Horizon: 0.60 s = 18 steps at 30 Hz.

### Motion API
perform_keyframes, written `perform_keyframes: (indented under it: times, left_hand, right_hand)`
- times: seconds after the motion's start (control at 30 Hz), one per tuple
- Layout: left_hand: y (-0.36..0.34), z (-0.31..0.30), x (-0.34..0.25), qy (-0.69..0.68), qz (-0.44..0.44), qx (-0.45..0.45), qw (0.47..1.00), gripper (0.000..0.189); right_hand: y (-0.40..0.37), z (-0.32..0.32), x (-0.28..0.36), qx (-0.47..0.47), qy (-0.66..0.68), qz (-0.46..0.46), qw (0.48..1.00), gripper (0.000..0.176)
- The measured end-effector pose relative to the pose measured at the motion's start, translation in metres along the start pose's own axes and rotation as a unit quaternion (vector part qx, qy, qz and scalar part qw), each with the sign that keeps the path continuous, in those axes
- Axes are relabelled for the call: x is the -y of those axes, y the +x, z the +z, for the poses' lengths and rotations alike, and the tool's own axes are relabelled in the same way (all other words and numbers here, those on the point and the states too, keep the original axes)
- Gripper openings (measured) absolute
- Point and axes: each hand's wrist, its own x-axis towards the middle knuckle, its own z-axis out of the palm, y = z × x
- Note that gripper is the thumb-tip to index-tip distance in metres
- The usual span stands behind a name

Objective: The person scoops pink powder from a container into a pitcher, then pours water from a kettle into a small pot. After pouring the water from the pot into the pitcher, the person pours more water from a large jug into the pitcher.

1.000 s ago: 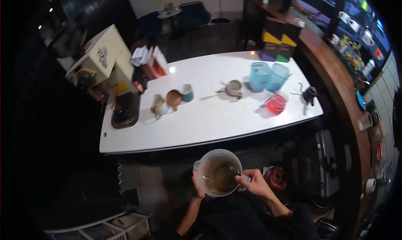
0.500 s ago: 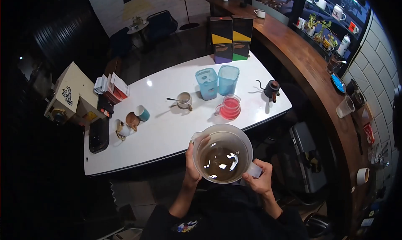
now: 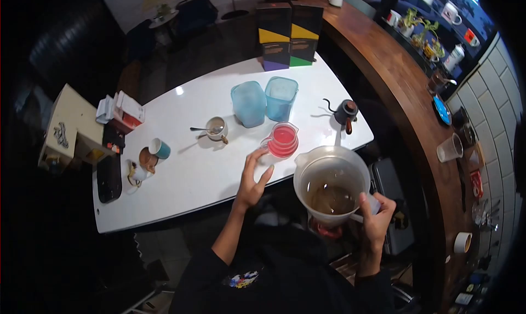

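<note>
Head view: translucent jug [image 3: 324, 169] holds brown liquid [image 3: 332, 199].

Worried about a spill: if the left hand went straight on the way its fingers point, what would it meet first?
Probably the jug of red liquid on the white table; the open left hand points at it with nothing between, though its height is unclear.

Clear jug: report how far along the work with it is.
Done: the clear jug holds some brown liquid. In hand: the right hand grips its handle off the table; the left hand reaches, open, toward the red pitcher. Left: that pitcher is not yet gripped.
</note>
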Motion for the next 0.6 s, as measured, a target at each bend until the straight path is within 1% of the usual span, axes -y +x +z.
perform_keyframes:
  times: [0.03, 0.07, 0.1, 0.13, 0.17, 0.2, 0.23, 0.27, 0.3, 0.33, 0.37, 0.43, 0.47, 0.5, 0.53, 0.57, 0.6]
  left_hand:
    - [0.015, -0.006, 0.006, 0.076, 0.019, 0.005, 0.997, 0.061]
    - [0.027, -0.010, 0.009, 0.149, 0.039, 0.009, 0.988, 0.068]
    - [0.035, -0.011, 0.010, 0.145, 0.034, 0.024, 0.989, 0.068]
    - [0.047, -0.010, 0.009, 0.169, 0.034, 0.038, 0.984, 0.073]
    - [0.063, -0.010, 0.009, 0.193, 0.040, 0.049, 0.979, 0.078]
    - [0.075, -0.010, 0.016, 0.215, 0.060, 0.067, 0.972, 0.088]
    - [0.084, -0.010, 0.019, 0.212, 0.063, 0.077, 0.972, 0.088]
    - [0.092, -0.007, 0.021, 0.236, 0.069, 0.094, 0.965, 0.091]
    - [0.097, -0.006, 0.024, 0.259, 0.074, 0.111, 0.957, 0.095]
    - [0.105, -0.005, 0.030, 0.244, 0.075, 0.133, 0.958, 0.099]
    - [0.110, -0.004, 0.035, 0.241, 0.079, 0.139, 0.957, 0.099]
    - [0.115, -0.001, 0.042, 0.280, 0.087, 0.151, 0.944, 0.098]
    - [0.115, 0.001, 0.047, 0.278, 0.085, 0.154, 0.944, 0.098]
    - [0.117, 0.003, 0.055, 0.252, 0.073, 0.138, 0.955, 0.097]
    - [0.120, 0.004, 0.059, 0.226, 0.063, 0.121, 0.965, 0.097]
    - [0.122, 0.004, 0.062, 0.225, 0.063, 0.122, 0.965, 0.097]
    - [0.122, 0.003, 0.065, 0.201, 0.043, 0.124, 0.971, 0.094]
  right_hand:
    - [0.003, 0.005, 0.003, -0.042, -0.003, -0.005, 0.999, 0.042]
    - [0.008, 0.007, 0.005, -0.058, -0.013, -0.002, 0.998, 0.042]
    - [0.010, 0.005, 0.006, -0.074, -0.024, 0.002, 0.997, 0.042]
    - [0.014, 0.001, 0.004, -0.058, -0.033, 0.001, 0.998, 0.043]
    - [0.020, 0.001, 0.005, -0.069, -0.037, 0.001, 0.997, 0.043]
    - [0.023, 0.002, 0.006, -0.086, -0.034, 0.004, 0.996, 0.044]
    - [0.025, 0.006, 0.007, -0.103, -0.029, 0.008, 0.994, 0.044]
    - [0.028, 0.011, 0.009, -0.130, -0.041, -0.017, 0.991, 0.045]
    - [0.030, 0.013, 0.008, -0.139, -0.044, -0.012, 0.989, 0.045]
    - [0.034, 0.011, 0.007, -0.127, -0.056, -0.004, 0.990, 0.044]
    - [0.039, 0.012, 0.009, -0.114, -0.066, 0.003, 0.991, 0.044]
    - [0.046, 0.016, 0.016, -0.111, -0.090, 0.008, 0.990, 0.044]
    - [0.049, 0.019, 0.019, -0.097, -0.115, 0.005, 0.989, 0.045]
    - [0.052, 0.021, 0.020, -0.082, -0.139, 0.000, 0.987, 0.045]
    - [0.054, 0.025, 0.017, -0.083, -0.141, 0.001, 0.987, 0.045]
    - [0.056, 0.029, 0.009, -0.101, -0.164, -0.018, 0.981, 0.045]
    - [0.058, 0.031, 0.005, -0.118, -0.188, -0.037, 0.974, 0.045]
